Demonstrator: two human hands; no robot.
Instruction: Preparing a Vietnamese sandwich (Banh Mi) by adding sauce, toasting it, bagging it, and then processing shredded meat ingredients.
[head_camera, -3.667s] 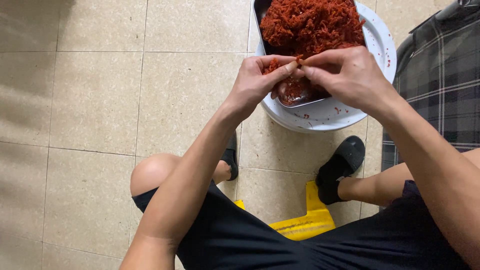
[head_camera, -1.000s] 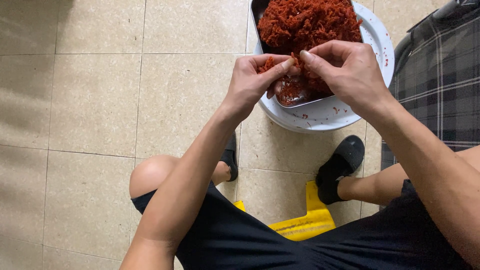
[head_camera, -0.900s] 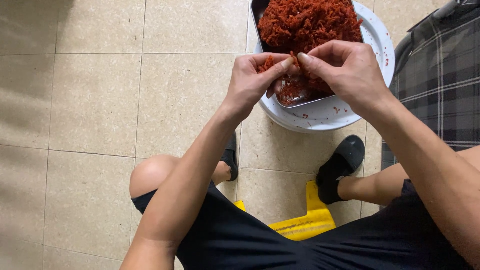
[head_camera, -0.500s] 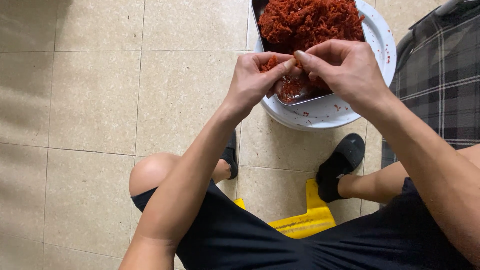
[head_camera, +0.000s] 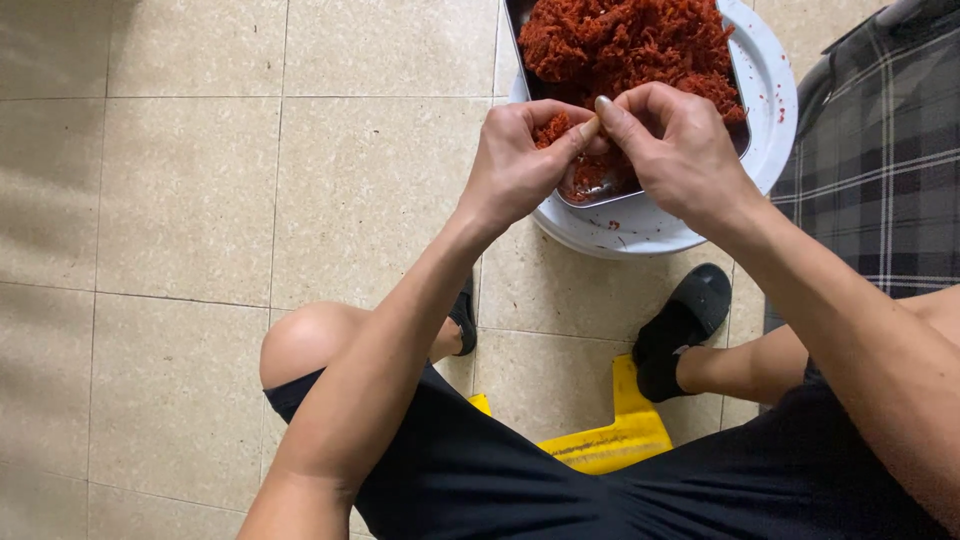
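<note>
Both hands meet over the near end of a metal tray (head_camera: 640, 192) heaped with red shredded food (head_camera: 620, 45). My left hand (head_camera: 515, 165) is closed around a small clump of the red shreds (head_camera: 552, 130). My right hand (head_camera: 675, 150) pinches the same bit from the right, thumb tip against the left fingers. The tray rests on a round white lid or basin (head_camera: 765, 110) speckled with red.
I sit low on a yellow stool (head_camera: 600, 440) over a beige tiled floor (head_camera: 190, 200), black sandals (head_camera: 685, 325) on my feet. Plaid fabric (head_camera: 880, 170) lies at the right edge beside the white basin.
The hands stayed together over the tray's near end; the fingers shifted slightly while working the small clump between them.
</note>
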